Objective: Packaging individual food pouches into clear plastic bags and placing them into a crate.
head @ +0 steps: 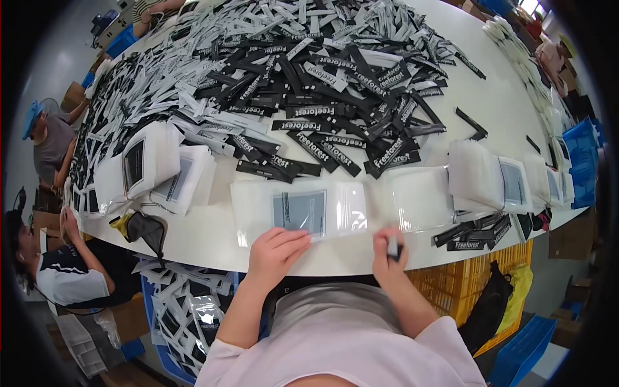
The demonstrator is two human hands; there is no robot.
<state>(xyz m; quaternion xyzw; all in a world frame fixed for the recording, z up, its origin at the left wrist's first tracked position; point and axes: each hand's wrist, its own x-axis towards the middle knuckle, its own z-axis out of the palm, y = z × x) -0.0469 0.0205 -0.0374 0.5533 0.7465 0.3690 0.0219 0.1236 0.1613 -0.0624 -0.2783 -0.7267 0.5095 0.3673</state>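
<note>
My left hand (279, 254) lies palm down with its fingers together on the lower edge of a translucent plastic bag with a grey printed panel (300, 213), flat on the white table. The fingers touch the bag near that panel. My right hand (390, 255) is curled around a small grey and black object (395, 249). Motion blur keeps me from telling exactly what it is, perhaps folded sachets. It is apart from the bag, close to the table's front edge. Just beyond the right hand are more clear bags (423, 193).
A heap of black and white printed stick sachets (314, 92) covers the table's middle. Stacked bags stand left (154, 155) and right (476, 174). Loose black sachets (476, 232) lie front right. Below are a blue bin (181, 309) and yellow crate (437, 285). A co-worker (72, 271) sits left.
</note>
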